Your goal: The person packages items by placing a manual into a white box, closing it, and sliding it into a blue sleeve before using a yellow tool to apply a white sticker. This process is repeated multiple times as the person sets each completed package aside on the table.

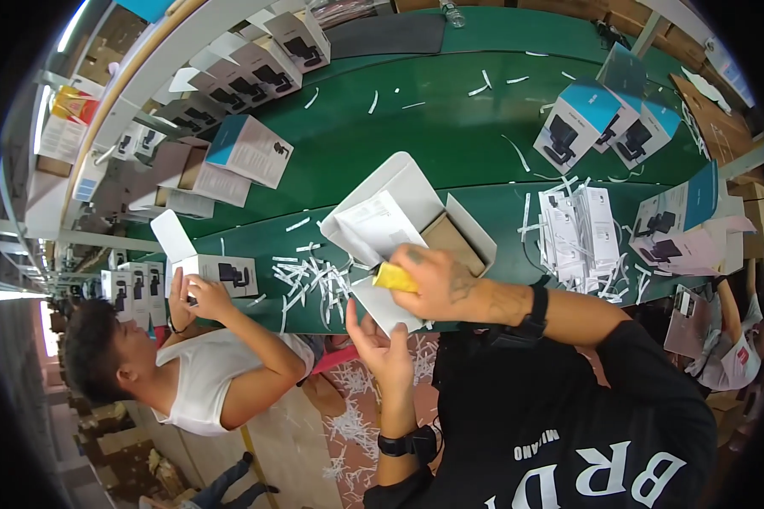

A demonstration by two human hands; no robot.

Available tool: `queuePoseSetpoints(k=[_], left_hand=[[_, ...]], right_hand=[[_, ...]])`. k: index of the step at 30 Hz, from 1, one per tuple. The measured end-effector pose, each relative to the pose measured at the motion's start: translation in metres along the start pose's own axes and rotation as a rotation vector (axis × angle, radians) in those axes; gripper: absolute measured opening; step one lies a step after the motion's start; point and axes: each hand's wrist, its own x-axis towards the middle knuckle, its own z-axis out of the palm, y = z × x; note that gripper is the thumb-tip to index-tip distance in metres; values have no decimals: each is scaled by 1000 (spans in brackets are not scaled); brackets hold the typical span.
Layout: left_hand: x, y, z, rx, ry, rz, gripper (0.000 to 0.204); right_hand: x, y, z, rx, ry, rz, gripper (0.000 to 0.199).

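An opened white carton (384, 184) stands on the green table in front of me, its flaps spread. Inside lie a white printed sheet (380, 222) and a brown cardboard piece (452, 243). My right hand (443, 284) is closed around a short yellow cylinder-shaped tool (395, 277), held over the carton's near flap; a small dark part shows at its left end. Below that flap (386, 307), my left hand (384, 352) is open, palm up, with fingers apart and close to the flap's edge. Whether it touches the flap I cannot tell.
White paper strips (312, 282) lie scattered left of the carton. A stack of white printed packs (579, 229) sits to the right, with blue-and-white boxes (569, 127) beyond. At left, a co-worker in a white top (199, 382) handles another box (216, 273). Shelved boxes (246, 81) line the far left.
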Motion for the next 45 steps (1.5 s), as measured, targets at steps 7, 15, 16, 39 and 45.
queuePoseSetpoints(k=[7, 15, 16, 39, 45], left_hand=[[7, -15, -5, -61, -4, 16, 85], [4, -22, -8, 29, -206, 238, 95], [6, -22, -14, 44, -246, 233, 99], [6, -12, -20, 158, -167, 225, 61], [9, 3, 0, 373, -101, 250, 53]], right_hand=[[-24, -4, 8, 88, 1, -154, 28], [-41, -5, 6, -12, -80, -199, 29], [-44, -5, -4, 40, -120, -257, 30], [-52, 21, -10, -120, -105, -106, 19], [-57, 23, -72, -9, 142, -290, 14]])
